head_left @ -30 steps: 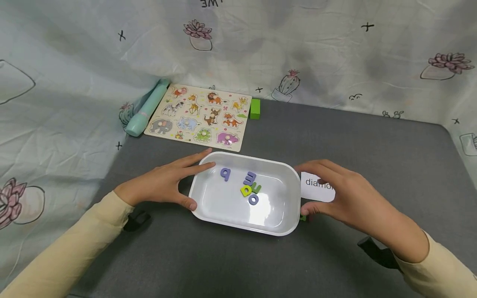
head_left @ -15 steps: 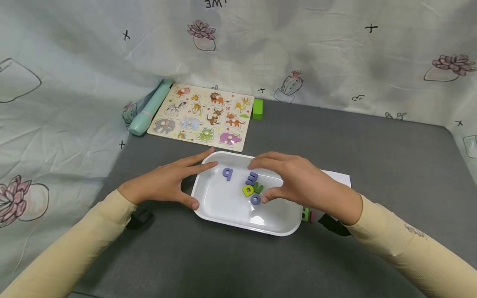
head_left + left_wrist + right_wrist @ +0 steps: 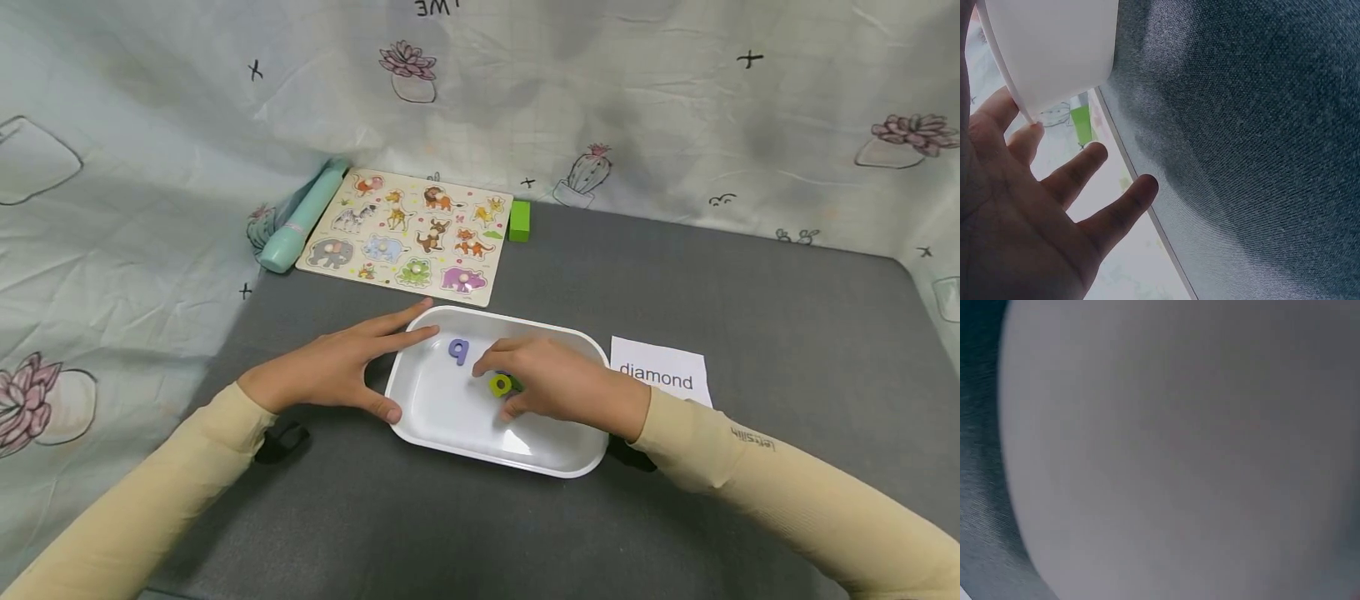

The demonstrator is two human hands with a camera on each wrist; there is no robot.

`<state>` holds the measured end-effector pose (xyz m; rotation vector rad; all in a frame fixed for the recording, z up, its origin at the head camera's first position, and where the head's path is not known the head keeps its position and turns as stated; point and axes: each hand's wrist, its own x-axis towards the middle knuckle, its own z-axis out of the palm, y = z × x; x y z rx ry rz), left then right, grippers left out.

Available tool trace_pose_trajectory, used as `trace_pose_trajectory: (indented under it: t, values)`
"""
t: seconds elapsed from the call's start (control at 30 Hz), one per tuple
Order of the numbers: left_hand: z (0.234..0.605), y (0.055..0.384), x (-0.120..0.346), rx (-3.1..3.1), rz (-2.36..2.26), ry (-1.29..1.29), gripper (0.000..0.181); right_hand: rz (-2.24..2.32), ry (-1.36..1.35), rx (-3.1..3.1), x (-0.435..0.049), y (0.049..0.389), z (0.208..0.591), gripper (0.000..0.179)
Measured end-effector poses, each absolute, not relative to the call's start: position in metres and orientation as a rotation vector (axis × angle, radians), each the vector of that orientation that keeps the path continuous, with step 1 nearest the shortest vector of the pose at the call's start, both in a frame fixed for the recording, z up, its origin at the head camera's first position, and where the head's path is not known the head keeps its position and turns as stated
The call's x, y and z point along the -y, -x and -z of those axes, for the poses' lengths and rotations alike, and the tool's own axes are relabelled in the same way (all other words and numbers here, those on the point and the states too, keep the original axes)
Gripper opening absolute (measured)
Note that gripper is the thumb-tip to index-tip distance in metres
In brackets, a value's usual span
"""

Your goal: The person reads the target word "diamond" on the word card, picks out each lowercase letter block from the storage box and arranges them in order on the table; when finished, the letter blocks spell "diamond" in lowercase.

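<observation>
A white plastic tray (image 3: 442, 417) sits on the dark grey table. My left hand (image 3: 330, 367) spans its left end with spread fingers, thumb at the near corner and fingertips at the rim; in the left wrist view two fingertips touch the tray's rim (image 3: 1007, 69). My right hand (image 3: 555, 379) is inside the tray, over the cluster of letters. Between its thumb and fingers shows a yellow letter (image 3: 500, 384), with a bit of a green letter (image 3: 515, 383) beside it; the other letters there are hidden. A purple letter (image 3: 458, 351) lies apart at the left.
A white card (image 3: 667, 371) printed "diamond" lies right of the tray. Behind stand an animal peg puzzle board (image 3: 405, 237), a green block (image 3: 519, 222) and a teal cylindrical object (image 3: 300, 221). A pale surface (image 3: 1179, 450), blurred, fills most of the right wrist view.
My right hand has moved left from the tray's right end into the tray, down over the letter cluster. The card shows more fully now. My left hand stays at the rim.
</observation>
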<state>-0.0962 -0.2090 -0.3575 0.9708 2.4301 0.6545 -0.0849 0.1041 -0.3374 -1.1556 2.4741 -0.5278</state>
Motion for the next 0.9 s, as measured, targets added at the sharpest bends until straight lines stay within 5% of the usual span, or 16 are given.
trace_pose_trajectory:
  t: [0.9]
  values:
    - [0.361, 0.095, 0.209, -2.431, -0.704, -0.971, 0.111, 0.487, 1.372, -2.677, -0.099, 0.076, 0.367, 0.029]
